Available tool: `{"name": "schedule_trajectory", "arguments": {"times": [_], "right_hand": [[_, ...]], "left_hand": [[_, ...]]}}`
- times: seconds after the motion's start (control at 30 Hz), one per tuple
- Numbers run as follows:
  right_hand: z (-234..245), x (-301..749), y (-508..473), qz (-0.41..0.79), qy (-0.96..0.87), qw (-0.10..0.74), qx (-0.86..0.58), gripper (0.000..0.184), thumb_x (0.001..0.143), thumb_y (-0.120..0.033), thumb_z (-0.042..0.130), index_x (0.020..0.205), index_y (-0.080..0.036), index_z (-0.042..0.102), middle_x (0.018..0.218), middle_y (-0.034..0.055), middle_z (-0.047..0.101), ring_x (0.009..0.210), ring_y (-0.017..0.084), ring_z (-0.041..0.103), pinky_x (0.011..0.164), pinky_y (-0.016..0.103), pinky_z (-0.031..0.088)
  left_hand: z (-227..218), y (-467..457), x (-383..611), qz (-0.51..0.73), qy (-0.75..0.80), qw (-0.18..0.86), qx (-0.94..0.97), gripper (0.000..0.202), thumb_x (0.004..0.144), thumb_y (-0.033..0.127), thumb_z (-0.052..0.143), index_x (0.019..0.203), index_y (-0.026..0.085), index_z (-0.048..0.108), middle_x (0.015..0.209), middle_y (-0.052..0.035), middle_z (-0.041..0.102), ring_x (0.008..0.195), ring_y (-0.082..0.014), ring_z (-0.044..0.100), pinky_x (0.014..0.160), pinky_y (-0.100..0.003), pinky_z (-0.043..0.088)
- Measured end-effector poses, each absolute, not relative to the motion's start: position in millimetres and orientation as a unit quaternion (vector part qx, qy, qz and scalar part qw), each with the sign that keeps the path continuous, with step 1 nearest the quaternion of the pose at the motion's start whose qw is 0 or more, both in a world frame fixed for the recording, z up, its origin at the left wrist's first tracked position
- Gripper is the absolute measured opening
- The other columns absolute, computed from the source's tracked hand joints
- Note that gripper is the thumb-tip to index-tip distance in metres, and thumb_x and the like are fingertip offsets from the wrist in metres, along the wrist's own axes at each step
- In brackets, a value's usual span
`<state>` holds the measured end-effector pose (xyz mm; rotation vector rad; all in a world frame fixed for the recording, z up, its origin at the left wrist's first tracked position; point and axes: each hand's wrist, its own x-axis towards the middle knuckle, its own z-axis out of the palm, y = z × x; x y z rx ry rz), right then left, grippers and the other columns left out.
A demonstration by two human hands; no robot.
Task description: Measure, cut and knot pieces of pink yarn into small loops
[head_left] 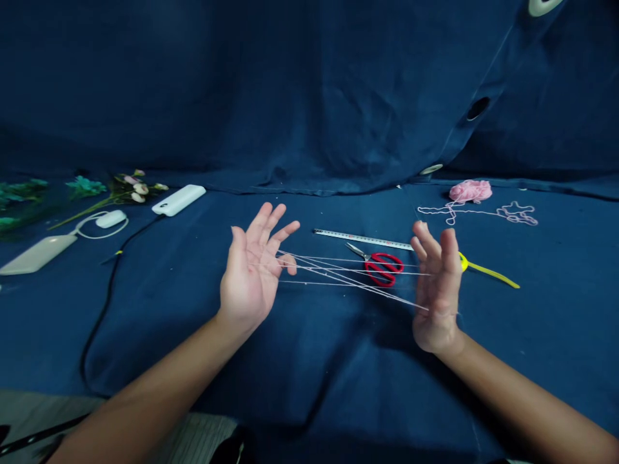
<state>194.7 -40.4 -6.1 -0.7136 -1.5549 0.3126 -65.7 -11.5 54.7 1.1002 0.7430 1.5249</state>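
Observation:
A thin white string (pixel 348 270) stretches in several crossing strands between my two raised hands. My left hand (pixel 254 270) has its fingers spread, with the string looped on them and one finger bent in toward the palm. My right hand (pixel 438 287) stands edge-on with the strands running to its fingers, though the loops there are partly hidden. Below the strands lie red-handled scissors (pixel 384 267), and a steel tape measure (pixel 362 239) lies just behind them. The fingers of my right hand overlap the tape's end.
Dark blue cloth (pixel 309 367) covers the surface and rises behind it. A pink yarn ball (pixel 471 191) with loose yarn lies back right, and a yellow tool (pixel 488 272) sits beside my right hand. White electronic devices, a black cable (pixel 109 290) and artificial flowers (pixel 135 190) lie at left.

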Motion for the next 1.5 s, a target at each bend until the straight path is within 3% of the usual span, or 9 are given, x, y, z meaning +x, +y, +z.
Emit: {"name": "schedule_trajectory", "arguments": {"times": [0.27, 0.53, 0.67, 0.83, 1.03, 1.13, 1.23, 1.37, 1.5], "right_hand": [[-9, 190, -42, 0.146, -0.675, 0.654, -0.309, 0.074, 0.098, -0.072, 0.039, 0.164, -0.041, 0.025, 0.163, 0.0033, 0.044, 0.157, 0.039, 0.028, 0.124, 0.072, 0.018], [-8, 184, -45, 0.150, -0.665, 0.664, -0.305, 0.072, 0.098, -0.071, 0.038, 0.163, -0.041, 0.028, 0.160, 0.0025, 0.048, 0.157, 0.038, 0.029, 0.125, 0.073, 0.016], [-3, 183, -47, 0.157, -0.650, 0.684, -0.290, 0.069, 0.099, -0.064, 0.043, 0.163, -0.038, 0.032, 0.160, 0.0025, 0.048, 0.156, 0.037, 0.030, 0.125, 0.072, 0.016], [5, 185, -49, 0.168, -0.608, 0.717, -0.298, 0.069, 0.099, -0.064, 0.044, 0.161, -0.038, 0.035, 0.162, 0.0016, 0.045, 0.156, 0.035, 0.030, 0.126, 0.067, 0.021], [10, 181, -45, 0.153, -0.591, 0.722, -0.324, 0.064, 0.100, -0.061, 0.042, 0.160, -0.042, 0.035, 0.164, 0.0002, 0.042, 0.158, 0.034, 0.026, 0.126, 0.067, 0.015], [10, 177, -41, 0.183, -0.565, 0.728, -0.343, 0.064, 0.100, -0.064, 0.040, 0.160, -0.042, 0.036, 0.164, -0.0005, 0.042, 0.159, 0.033, 0.024, 0.126, 0.067, 0.013], [8, 177, -35, 0.274, -0.492, 0.751, -0.344, 0.061, 0.102, -0.065, 0.036, 0.158, -0.041, 0.040, 0.164, 0.0007, 0.043, 0.159, 0.030, 0.026, 0.127, 0.065, 0.013], [1, 187, -28, 0.337, -0.436, 0.759, -0.347, 0.053, 0.107, -0.059, 0.025, 0.156, -0.043, 0.040, 0.165, 0.0000, 0.040, 0.158, 0.026, 0.028, 0.125, 0.065, 0.021], [1, 202, -25, 0.226, -0.531, 0.734, -0.358, 0.064, 0.100, -0.054, 0.049, 0.160, -0.043, 0.030, 0.168, 0.0019, 0.033, 0.159, 0.032, 0.024, 0.120, 0.069, 0.028]], "left_hand": [[52, -9, -69, 0.666, 0.322, 0.508, 0.442, 0.060, 0.105, 0.064, 0.031, 0.138, 0.027, 0.065, 0.154, -0.0094, 0.054, 0.105, -0.0218, 0.062, 0.064, -0.029, 0.056], [42, -5, -70, 0.670, 0.343, 0.434, 0.495, 0.066, 0.105, 0.065, 0.022, 0.134, 0.025, 0.066, 0.150, -0.0089, 0.056, 0.115, -0.0207, 0.061, 0.096, -0.034, 0.054], [38, -8, -67, 0.660, 0.343, 0.295, 0.600, 0.072, 0.103, 0.070, 0.013, 0.142, 0.030, 0.059, 0.159, -0.0035, 0.047, 0.145, -0.0262, 0.044, 0.124, -0.047, 0.031], [34, -14, -60, 0.631, 0.346, 0.120, 0.684, 0.080, 0.096, 0.082, 0.022, 0.152, 0.034, 0.050, 0.168, -0.0013, 0.033, 0.159, -0.0326, 0.020, 0.132, -0.054, 0.009], [26, -8, -53, 0.628, 0.441, 0.413, 0.490, 0.072, 0.099, 0.078, 0.013, 0.158, 0.044, 0.034, 0.172, -0.0021, 0.024, 0.158, -0.0365, 0.025, 0.120, -0.069, 0.032], [19, 2, -53, 0.602, 0.469, 0.493, 0.418, 0.080, 0.096, 0.081, 0.008, 0.160, 0.040, 0.032, 0.172, -0.0079, 0.025, 0.157, -0.0372, 0.027, 0.120, -0.070, 0.030], [15, 7, -53, 0.627, 0.458, 0.380, 0.503, 0.074, 0.100, 0.074, 0.009, 0.162, 0.039, 0.029, 0.173, -0.0051, 0.025, 0.160, -0.0307, 0.022, 0.129, -0.063, 0.016], [17, 1, -55, 0.629, 0.346, 0.114, 0.687, 0.065, 0.103, 0.060, 0.042, 0.163, 0.039, 0.028, 0.172, -0.0010, 0.024, 0.161, -0.0314, 0.016, 0.132, -0.057, 0.009], [19, -7, -54, 0.620, 0.290, 0.084, 0.724, 0.071, 0.099, 0.048, 0.051, 0.164, 0.037, 0.026, 0.172, -0.0011, 0.027, 0.160, -0.0346, 0.016, 0.131, -0.061, 0.007]]}}
